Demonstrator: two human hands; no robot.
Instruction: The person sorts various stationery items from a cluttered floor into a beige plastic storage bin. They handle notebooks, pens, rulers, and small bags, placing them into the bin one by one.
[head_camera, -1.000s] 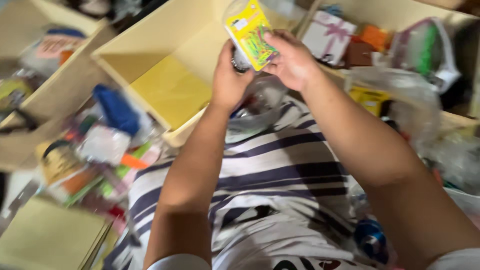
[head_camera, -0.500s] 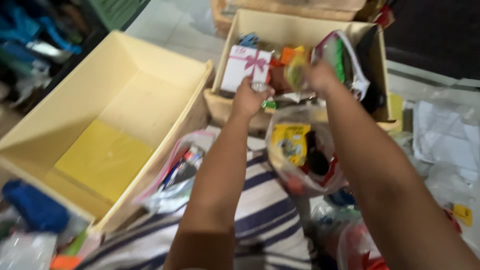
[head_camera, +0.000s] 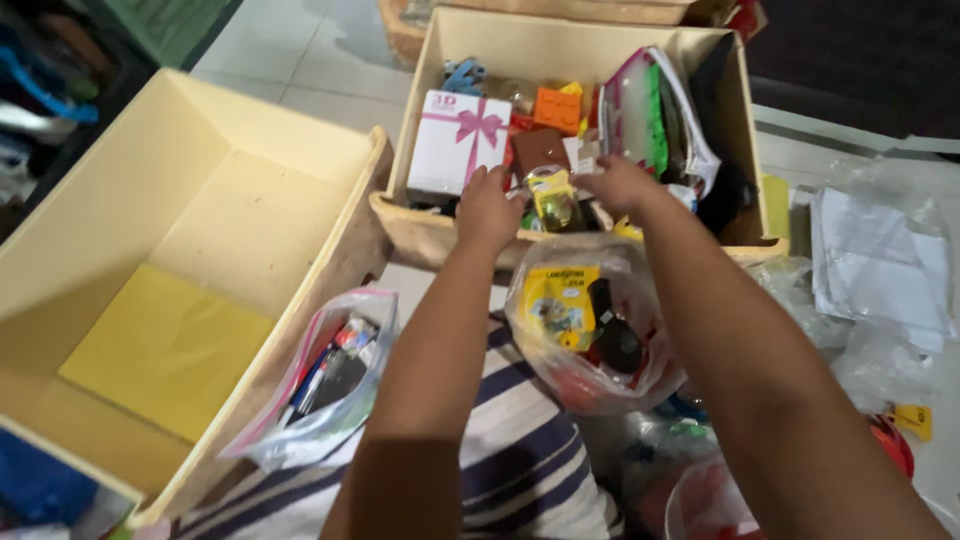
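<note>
Both hands reach into the full box (head_camera: 745, 130). The left hand (head_camera: 487, 208) is curled near the white gift box (head_camera: 458, 143); I cannot tell if it holds anything. The right hand (head_camera: 620, 186) pinches the little yellow packet (head_camera: 553, 198), just inside the box's front wall.

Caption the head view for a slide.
Both hands, left hand and right hand, reach into a cluttered drawer.
</note>
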